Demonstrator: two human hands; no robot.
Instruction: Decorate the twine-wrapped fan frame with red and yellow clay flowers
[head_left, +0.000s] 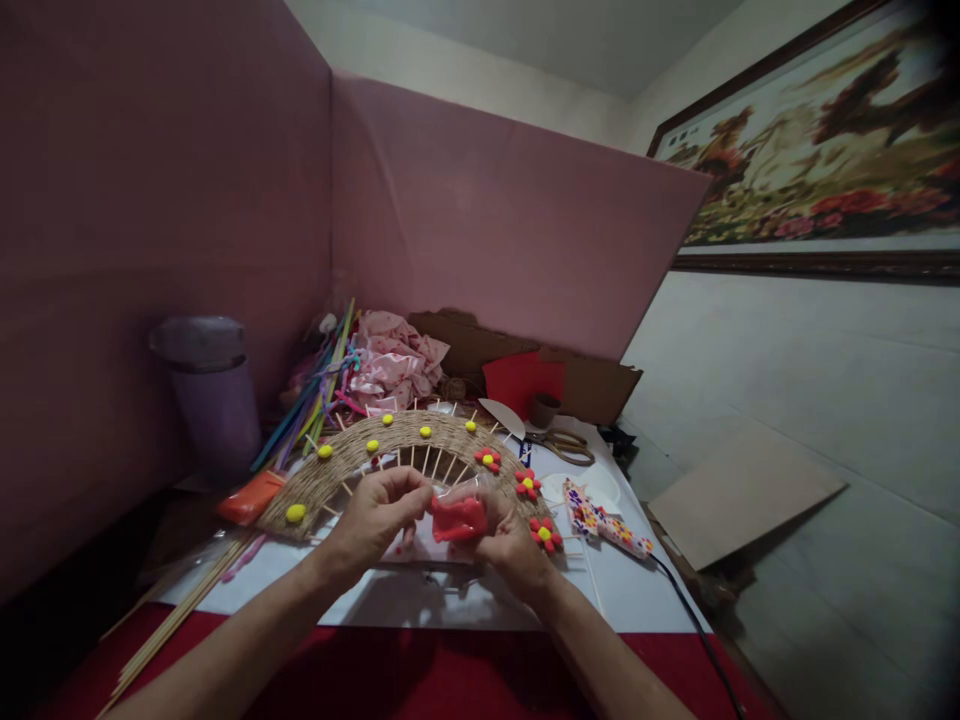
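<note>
A small clear plastic bag of red modelling clay (459, 518) is held up in front of me, over the near side of the arch. My right hand (514, 545) grips its right side, thumb at the front. At the bag's upper left edge, the fingers of my left hand (384, 510) are pinched together on the plastic. Behind both hands lies a twine-woven arch (405, 428) with thin sticks poking out of it. Yellow clay dots (425, 432) sit along its left and top, and red flowers with yellow centres (528, 484) decorate its right end.
An orange clay packet (251, 498) rests by the arch's left end, near long wooden sticks (176, 620). Scissors (562, 444) and a flower-patterned glue gun (604, 520) with a black cord lie right. Pipe cleaners (324, 375), crumpled pink fabric (397, 358) and a purple bin (214, 410) stand behind.
</note>
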